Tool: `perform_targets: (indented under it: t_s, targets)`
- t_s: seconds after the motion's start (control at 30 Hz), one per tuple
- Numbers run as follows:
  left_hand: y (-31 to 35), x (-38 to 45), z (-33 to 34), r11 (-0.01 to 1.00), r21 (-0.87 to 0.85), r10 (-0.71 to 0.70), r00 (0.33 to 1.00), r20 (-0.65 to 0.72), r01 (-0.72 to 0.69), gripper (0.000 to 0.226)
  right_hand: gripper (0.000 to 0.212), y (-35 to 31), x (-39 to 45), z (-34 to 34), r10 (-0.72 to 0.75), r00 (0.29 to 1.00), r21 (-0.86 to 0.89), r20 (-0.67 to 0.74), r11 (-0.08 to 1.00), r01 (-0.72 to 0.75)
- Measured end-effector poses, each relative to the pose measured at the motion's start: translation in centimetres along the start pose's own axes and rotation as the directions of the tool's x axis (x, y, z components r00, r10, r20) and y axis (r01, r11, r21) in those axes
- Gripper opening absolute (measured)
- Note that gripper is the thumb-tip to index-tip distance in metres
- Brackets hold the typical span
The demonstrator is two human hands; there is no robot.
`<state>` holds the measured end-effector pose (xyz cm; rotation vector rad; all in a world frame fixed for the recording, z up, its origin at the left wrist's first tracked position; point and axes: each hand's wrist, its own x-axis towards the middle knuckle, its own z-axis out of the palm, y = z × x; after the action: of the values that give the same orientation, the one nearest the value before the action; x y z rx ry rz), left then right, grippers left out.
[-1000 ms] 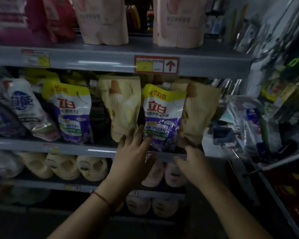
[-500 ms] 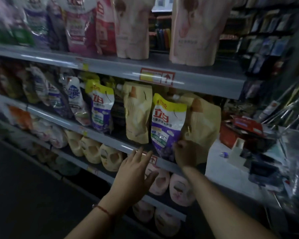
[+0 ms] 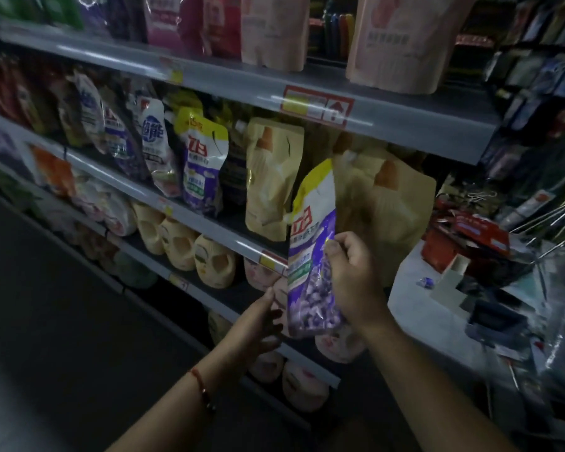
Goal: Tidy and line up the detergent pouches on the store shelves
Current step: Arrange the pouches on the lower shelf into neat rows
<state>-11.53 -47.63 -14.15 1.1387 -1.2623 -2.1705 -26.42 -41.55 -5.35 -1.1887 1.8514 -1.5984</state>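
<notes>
My right hand (image 3: 351,275) grips a purple and yellow detergent pouch (image 3: 310,256) by its right side and holds it in front of the middle shelf (image 3: 232,249), off its surface. My left hand (image 3: 261,318) hovers just left of the pouch's lower end, fingers straight, and holds nothing. A matching purple pouch (image 3: 203,164) stands further left on the same shelf. Between them stands a cream pouch (image 3: 271,177), and another cream pouch (image 3: 392,203) leans behind the lifted one.
Pale pink pouches (image 3: 402,40) stand on the top shelf. Cream and pink jugs (image 3: 180,243) fill the lower shelves. A cluttered counter (image 3: 470,275) with boxes and packets adjoins the shelf's right end. The dark aisle floor lies to the left.
My right hand has lifted the purple pouch off the middle shelf and turned it edge-on toward me. My left hand dropped from the shelf edge to below the pouch. My view swung left.
</notes>
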Motion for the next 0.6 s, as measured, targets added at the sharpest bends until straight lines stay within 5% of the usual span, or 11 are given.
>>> perform_targets:
  t_s: [0.13,0.27,0.47,0.6]
  targets:
    - [-2.6,0.0,0.8,0.825,-0.531,-0.129,0.98,0.152,0.191,0.065,0.016,-0.3,-2.2,0.3,0.208,0.95,0.132,0.231,0.961,-0.243]
    - [-4.6,-0.3,0.2,0.767,-0.623,-0.104,0.988,0.117,0.154,0.067,0.018,1.4,-3.3,0.7,0.263,0.903,0.119,0.341,0.94,-0.319]
    - [-5.0,-1.2,-2.5,0.924,-0.382,-0.099,0.98,-0.176,0.024,0.051,0.014,5.7,-4.1,1.2,0.429,0.857,0.326,0.286,0.798,-0.508]
    - [-3.8,-2.9,-3.0,0.996,0.018,0.087,0.897,-0.433,-0.088,0.021,0.045,8.9,-5.3,3.7,0.542,0.746,0.413,0.387,0.621,-0.666]
